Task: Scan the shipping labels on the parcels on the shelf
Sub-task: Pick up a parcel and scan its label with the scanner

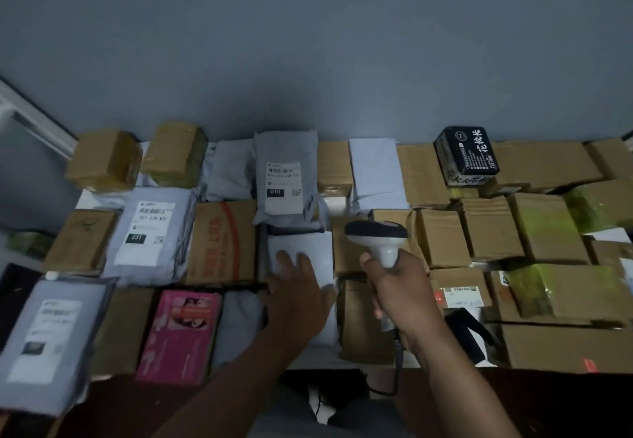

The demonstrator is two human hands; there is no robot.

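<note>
Holding the barcode scanner [376,237] by its grip, the right hand [399,295] has its fingers wrapped round the handle, and the scanner's dark head tips forward and down, presumably so its window faces the parcel tops. Its cable drops from the handle toward the person's lap.

Just left of the scanner, the left hand [296,287] lies flat with straight fingers on a white mailer bag [308,249]. It grips nothing; it seems to be pressing the bag smooth or feeling for a label, since the bag's upper face shows none.

The parcels cover the shelf [359,362] in rows, most lying flat, which suits a scan from above. Beyond the white bag, up and left of the scanner, a grey mailer marked 010 [284,180] lies with its shipping label facing up. Farther left of the scanner sits another grey mailer marked 231 [150,228], its label also facing up. Nearer the person on that side are a pink box [181,331] and a third labelled mailer [51,338]. Right of the scanner stand brown cartons, some taped in yellow-green, and a black package with white characters [466,155] against the wall [308,43].

The white bag probably needs turning over before it can be scanned.
</note>
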